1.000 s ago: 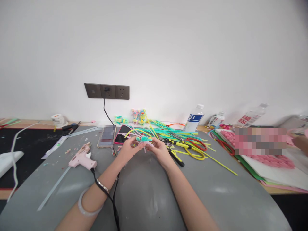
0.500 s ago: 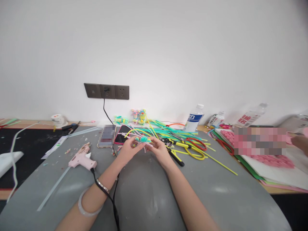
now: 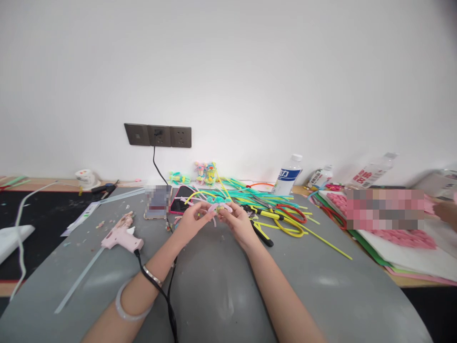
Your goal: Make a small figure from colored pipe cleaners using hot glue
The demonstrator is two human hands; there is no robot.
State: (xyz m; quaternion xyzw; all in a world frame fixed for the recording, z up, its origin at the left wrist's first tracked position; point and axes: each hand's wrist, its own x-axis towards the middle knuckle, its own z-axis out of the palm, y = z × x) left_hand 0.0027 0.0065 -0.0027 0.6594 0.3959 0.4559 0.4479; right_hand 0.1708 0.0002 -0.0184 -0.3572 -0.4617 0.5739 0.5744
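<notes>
Between my two hands is a small pipe-cleaner figure [image 3: 219, 206] in teal, pale pink and yellow, raised above the grey table. My left hand [image 3: 195, 218] pinches its left side with thumb and fingers. Closed on its right side is my right hand [image 3: 235, 220], the thumb near the pink part. My fingers hide some of the figure. Behind it lies a loose heap of teal and yellow pipe cleaners [image 3: 246, 194]. Several similar finished-looking figures [image 3: 205, 172] stand or lie against the wall.
A pink glue gun [image 3: 123, 237] lies left, its black cord running under my left forearm. Yellow-handled pliers [image 3: 262, 212] and red-handled scissors [image 3: 292, 214] are at the right, near a bottle [image 3: 288, 175]. Phones [image 3: 157, 202] lie behind my left hand. A person's hand [image 3: 446, 209] shows far right.
The figure has turned between my fingers, so its pale pink part now faces me with the teal part behind. My arms have hardly moved.
</notes>
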